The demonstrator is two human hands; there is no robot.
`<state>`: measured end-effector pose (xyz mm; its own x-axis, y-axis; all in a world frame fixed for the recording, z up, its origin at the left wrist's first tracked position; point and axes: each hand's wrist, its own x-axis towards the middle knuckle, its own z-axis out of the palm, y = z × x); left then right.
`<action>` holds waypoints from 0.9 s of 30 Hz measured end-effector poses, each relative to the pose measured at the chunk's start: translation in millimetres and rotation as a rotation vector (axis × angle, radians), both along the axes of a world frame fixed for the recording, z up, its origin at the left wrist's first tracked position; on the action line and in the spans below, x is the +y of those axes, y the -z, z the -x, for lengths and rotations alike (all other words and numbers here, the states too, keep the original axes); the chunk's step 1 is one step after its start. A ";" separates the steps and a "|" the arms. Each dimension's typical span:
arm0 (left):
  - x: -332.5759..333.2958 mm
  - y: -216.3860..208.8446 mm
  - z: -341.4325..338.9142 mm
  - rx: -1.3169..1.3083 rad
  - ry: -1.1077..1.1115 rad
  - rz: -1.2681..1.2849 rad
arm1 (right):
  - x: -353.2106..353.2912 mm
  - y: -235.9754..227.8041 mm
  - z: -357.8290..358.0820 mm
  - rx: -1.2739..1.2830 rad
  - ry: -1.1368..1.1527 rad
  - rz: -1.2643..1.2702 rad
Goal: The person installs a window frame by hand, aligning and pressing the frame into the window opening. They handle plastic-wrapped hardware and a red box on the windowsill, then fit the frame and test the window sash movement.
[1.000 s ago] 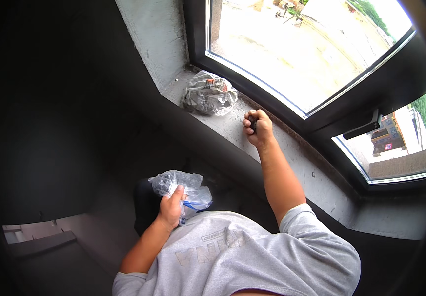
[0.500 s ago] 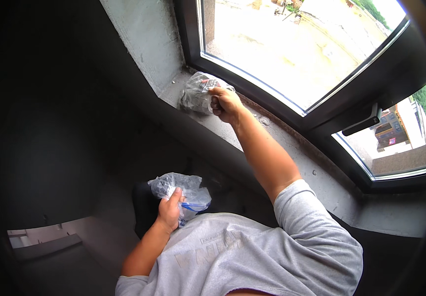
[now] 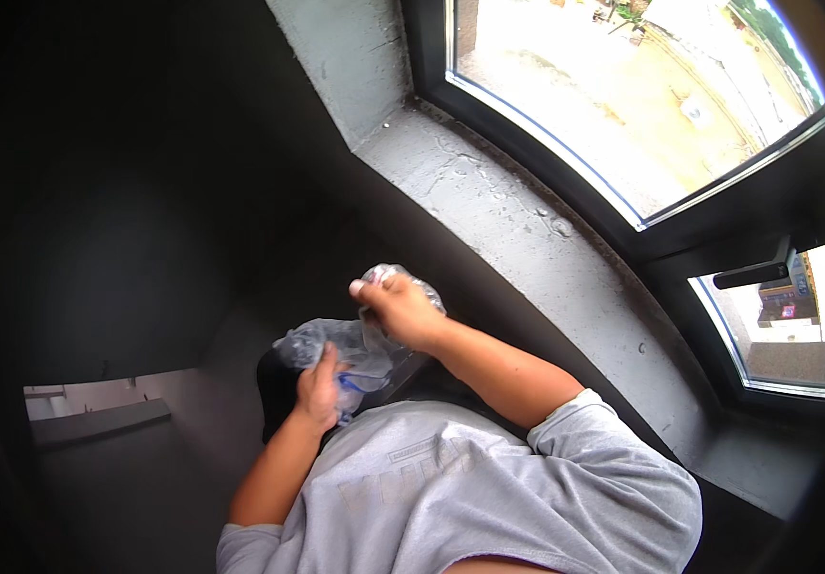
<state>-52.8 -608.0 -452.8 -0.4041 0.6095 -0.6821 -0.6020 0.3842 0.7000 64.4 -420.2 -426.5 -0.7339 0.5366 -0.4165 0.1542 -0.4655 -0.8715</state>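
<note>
My left hand is closed on a clear plastic bag with a blue strip, held low in front of my shirt. Just above it and to the right, my right hand grips a second clear plastic bag, crumpled and partly hidden behind the fingers. What lies inside that second bag I cannot make out. The two bags are close together, and whether they touch is unclear.
A grey window sill with rough, chipped patches runs diagonally along the right. Beyond it stands a dark-framed window with a black handle. A dark wall fills the left, with a pale opening low down.
My right hand has lifted the second bag off the sill and brought it down and left, near my left hand. My left hand keeps its bag. The view has shifted slightly.
</note>
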 end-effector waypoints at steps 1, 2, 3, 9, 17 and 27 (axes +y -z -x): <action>1.8 4.7 -2.0 0.004 0.055 0.037 | -12.2 7.9 6.4 0.026 -0.060 -0.046; 4.8 9.2 -4.5 -0.050 0.014 0.028 | -23.9 16.1 10.4 0.007 -0.143 -0.259; 7.9 14.7 -3.3 -0.105 -0.016 0.018 | -33.4 20.7 12.3 -0.014 -0.213 -0.475; 11.2 54.5 -3.4 -0.631 0.171 -0.273 | -62.9 -1.1 -2.3 -0.250 -0.908 -1.172; -5.6 64.4 7.8 -0.320 -0.072 -0.140 | -35.7 24.6 -56.6 0.255 -0.138 -0.504; -87.2 -8.6 41.5 0.028 -0.325 0.112 | -60.8 329.6 66.8 -0.188 -0.130 -0.325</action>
